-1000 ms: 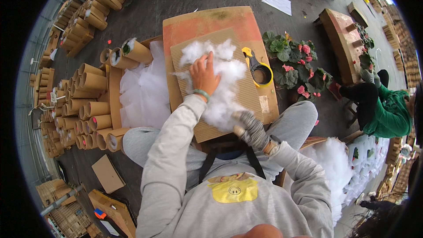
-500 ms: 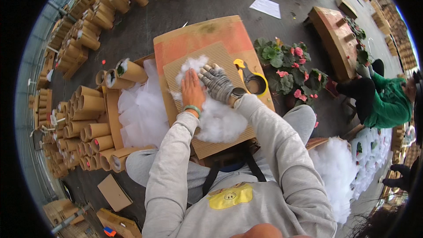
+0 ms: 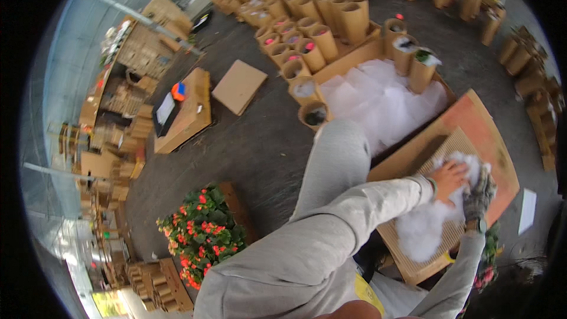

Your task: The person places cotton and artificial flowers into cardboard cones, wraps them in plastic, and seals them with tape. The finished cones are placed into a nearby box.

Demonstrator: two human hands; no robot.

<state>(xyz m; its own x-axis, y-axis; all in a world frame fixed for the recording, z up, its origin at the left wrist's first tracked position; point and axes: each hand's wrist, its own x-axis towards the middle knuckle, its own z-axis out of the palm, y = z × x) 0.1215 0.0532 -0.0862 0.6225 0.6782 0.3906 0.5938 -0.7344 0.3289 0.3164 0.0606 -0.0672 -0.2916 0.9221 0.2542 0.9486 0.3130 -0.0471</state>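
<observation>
My bare left hand (image 3: 449, 179) lies on a spread of white fluffy wadding (image 3: 423, 230), its fingers apart. Beside it, my right hand (image 3: 478, 196), in a grey knitted glove and with a watch at the wrist, rests on the wadding's far edge, fingers stretched out though blurred. Neither hand grips anything that I can see. Under the wadding is a sheet of corrugated cardboard (image 3: 391, 237), set on a cardboard box (image 3: 493, 136) with a reddish top.
A carton of white translucent netting (image 3: 378, 100) stands beside the box. Brown cardboard tubes (image 3: 322, 41) crowd behind it, several holding wrapped plants. On the left are red-flowered plants (image 3: 207, 224), a flat cardboard piece (image 3: 239, 87) and a box (image 3: 189, 115) bearing a black tray.
My view has swung to the left, so the box and both hands now appear at the right. Both hands stay on the wadding; the left hand's fingers are spread wider.
</observation>
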